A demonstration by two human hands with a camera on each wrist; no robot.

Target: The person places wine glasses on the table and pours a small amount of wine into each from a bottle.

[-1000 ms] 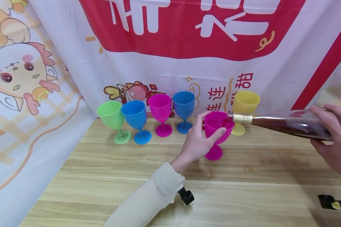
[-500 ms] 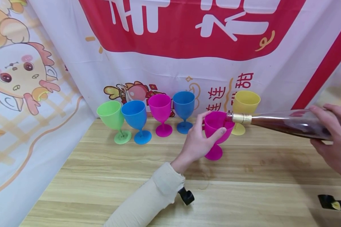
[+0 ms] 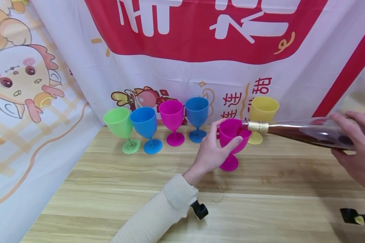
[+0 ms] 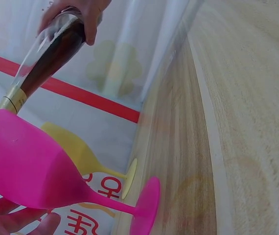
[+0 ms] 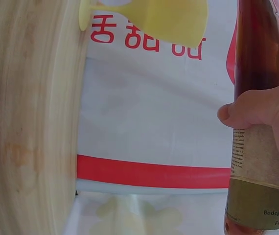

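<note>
In the head view, my left hand [image 3: 211,148] grips the bowl of a pink goblet [image 3: 229,162], thumb on the near side and fingers round the far side. The goblet stands upright with its foot on the wooden table. My right hand [image 3: 359,148] holds a wine bottle [image 3: 310,132] by its body, tipped nearly level. The bottle's mouth lies at the goblet's rim, and reddish liquid shows at the mouth and inside the bowl. In the right wrist view, the thumb [image 5: 252,108] wraps over the bottle's label [image 5: 264,156].
Along the cloth backdrop [image 3: 158,74] stand a green goblet [image 3: 119,124], a blue goblet [image 3: 143,122], another pink goblet [image 3: 171,116] and another blue goblet [image 3: 196,113]. A yellow goblet [image 3: 263,109] stands close behind the bottle neck. Wet marks show on the table [image 3: 115,195].
The bottle's mouth has shifted very slightly left over the pink goblet. Both hands keep their holds, and the goblets stay in place.
</note>
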